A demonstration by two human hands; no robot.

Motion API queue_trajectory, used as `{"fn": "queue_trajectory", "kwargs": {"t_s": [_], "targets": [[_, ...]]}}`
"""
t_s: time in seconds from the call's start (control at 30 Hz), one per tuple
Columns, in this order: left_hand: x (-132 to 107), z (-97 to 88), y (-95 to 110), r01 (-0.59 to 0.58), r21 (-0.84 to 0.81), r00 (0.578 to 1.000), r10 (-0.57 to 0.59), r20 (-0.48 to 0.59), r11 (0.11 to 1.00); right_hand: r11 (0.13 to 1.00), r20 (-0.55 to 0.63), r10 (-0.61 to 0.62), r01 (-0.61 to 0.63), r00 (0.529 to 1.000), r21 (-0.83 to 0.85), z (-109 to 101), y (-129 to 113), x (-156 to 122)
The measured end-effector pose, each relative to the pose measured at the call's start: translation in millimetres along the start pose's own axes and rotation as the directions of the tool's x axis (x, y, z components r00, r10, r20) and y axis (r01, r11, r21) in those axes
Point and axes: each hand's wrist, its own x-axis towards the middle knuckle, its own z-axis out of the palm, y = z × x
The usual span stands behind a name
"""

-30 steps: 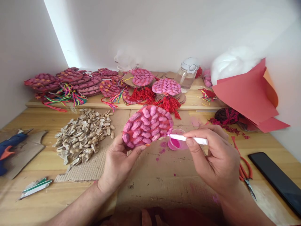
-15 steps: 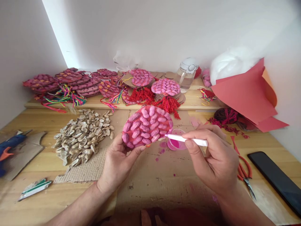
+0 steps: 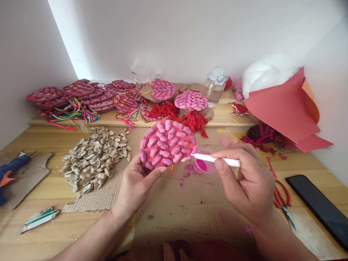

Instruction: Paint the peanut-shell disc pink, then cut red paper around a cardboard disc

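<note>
My left hand [image 3: 138,185] grips the lower left edge of a round red disc [image 3: 181,139] covered with pink-painted peanut shells. Its fingers go behind the disc, and the thumb lies along the bottom rim. One shell [image 3: 185,158] at the lower right edge is still pale. In my right hand [image 3: 244,181] is a slim white paint pen or brush [image 3: 217,158], pinched between thumb and fingers. Its pink tip meets the disc's right rim, by the pale shell. Behind the tool stands a small clear cup [image 3: 200,167] of magenta paint. A thin orange loop hangs below the disc.
Bare peanut shells [image 3: 95,157] are heaped on cardboard at left, near a blue glue gun [image 3: 16,166]. Finished discs [image 3: 92,94] with tassels and a water bottle [image 3: 216,85] line the back ledge. Red paper [image 3: 285,105], pliers [image 3: 284,199] and a phone [image 3: 320,206] lie right.
The disc has tilted and shifted slightly left and down in my left hand, showing the pale shell and orange loop more. My right hand with the tool has barely moved.
</note>
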Motion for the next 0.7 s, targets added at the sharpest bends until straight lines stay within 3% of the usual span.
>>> {"fn": "queue_trajectory", "kwargs": {"t_s": [0.43,0.7], "targets": [[1.8,1.8,6.8,0.243,-0.211,0.967,-0.252,-0.02,0.947,0.999,-0.028,0.002,-0.001,1.0,0.042,1.9,-0.1,-1.1],[4.2,2.7,5.6,0.239,-0.211,0.969,-0.247,-0.016,0.948,0.998,-0.038,0.001,0.001,0.999,0.056,0.7,0.4,-2.1]]}}
